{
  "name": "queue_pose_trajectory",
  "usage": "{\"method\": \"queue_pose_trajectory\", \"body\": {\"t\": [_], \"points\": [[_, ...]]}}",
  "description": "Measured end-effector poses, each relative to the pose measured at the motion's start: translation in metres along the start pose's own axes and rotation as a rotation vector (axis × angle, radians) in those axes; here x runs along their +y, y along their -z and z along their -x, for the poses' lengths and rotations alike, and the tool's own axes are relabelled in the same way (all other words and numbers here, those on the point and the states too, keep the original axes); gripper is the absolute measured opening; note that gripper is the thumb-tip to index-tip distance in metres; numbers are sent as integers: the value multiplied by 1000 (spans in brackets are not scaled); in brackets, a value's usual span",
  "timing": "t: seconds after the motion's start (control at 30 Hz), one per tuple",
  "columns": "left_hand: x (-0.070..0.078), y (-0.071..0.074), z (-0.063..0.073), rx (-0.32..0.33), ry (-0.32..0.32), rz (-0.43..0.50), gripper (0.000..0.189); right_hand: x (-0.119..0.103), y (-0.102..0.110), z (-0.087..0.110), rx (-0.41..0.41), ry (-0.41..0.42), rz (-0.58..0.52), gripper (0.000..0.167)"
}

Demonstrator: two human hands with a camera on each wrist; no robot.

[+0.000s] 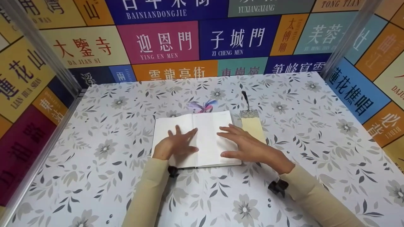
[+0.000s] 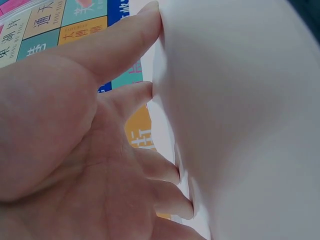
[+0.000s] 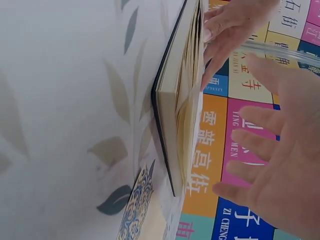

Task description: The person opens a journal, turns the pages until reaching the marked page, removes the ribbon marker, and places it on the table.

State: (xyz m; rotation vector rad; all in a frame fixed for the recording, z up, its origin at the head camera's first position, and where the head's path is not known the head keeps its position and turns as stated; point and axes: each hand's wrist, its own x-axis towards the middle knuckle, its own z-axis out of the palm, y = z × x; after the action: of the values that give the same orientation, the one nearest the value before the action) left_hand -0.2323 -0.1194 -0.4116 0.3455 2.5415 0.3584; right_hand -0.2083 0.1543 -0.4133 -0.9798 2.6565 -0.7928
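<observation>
An open notebook (image 1: 207, 138) with white pages and a dark cover edge lies on the table. My left hand (image 1: 176, 143) rests on its left page, fingers spread, with fingertips touching the paper in the left wrist view. Over the right page is my right hand (image 1: 244, 143); in the right wrist view its spread fingers stand apart from the page edges. Right of the notebook lies a pale yellow bookmark (image 1: 252, 124), its patterned end carrying a dark tassel (image 1: 246, 97). A pink and blue butterfly-shaped piece (image 1: 203, 105) shows just behind the notebook, partly hidden by it.
White cloth with grey flowers and leaves covers the table (image 1: 104, 148). Colourful panels (image 1: 157, 41) with lettering stand behind it and along both sides, with clear corner strips (image 1: 47, 47) between them.
</observation>
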Motion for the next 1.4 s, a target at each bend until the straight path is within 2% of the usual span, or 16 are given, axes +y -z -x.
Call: {"method": "queue_pose_trajectory", "body": {"t": [0.13, 0.4, 0.7, 0.9, 1.07, 1.27, 1.4], "points": [[1, -1, -2, -8, 8, -14, 82, 0, -3, -2, -83, 16, -21, 75], [2, 0, -2, -13, 22, -22, 80, -4, -11, -11, -166, 44, -25, 82], [4, 0, -1, -11, 31, 1, 81, -3, -17, -13, -222, -48, 22, 88], [3, 1, -1, 3, 24, -9, 82, -3, -16, -15, -245, -52, 59, 90], [2, 0, 0, 5, 24, 0, 81, -1, -13, -15, -284, -34, 49, 83], [1, -2, -1, 3, 36, 34, 80, 4, -5, -13, -315, 6, -5, 64], [0, -2, 0, 0, 25, 34, 81, 9, 0, -11, -308, 26, -50, 57]]}}
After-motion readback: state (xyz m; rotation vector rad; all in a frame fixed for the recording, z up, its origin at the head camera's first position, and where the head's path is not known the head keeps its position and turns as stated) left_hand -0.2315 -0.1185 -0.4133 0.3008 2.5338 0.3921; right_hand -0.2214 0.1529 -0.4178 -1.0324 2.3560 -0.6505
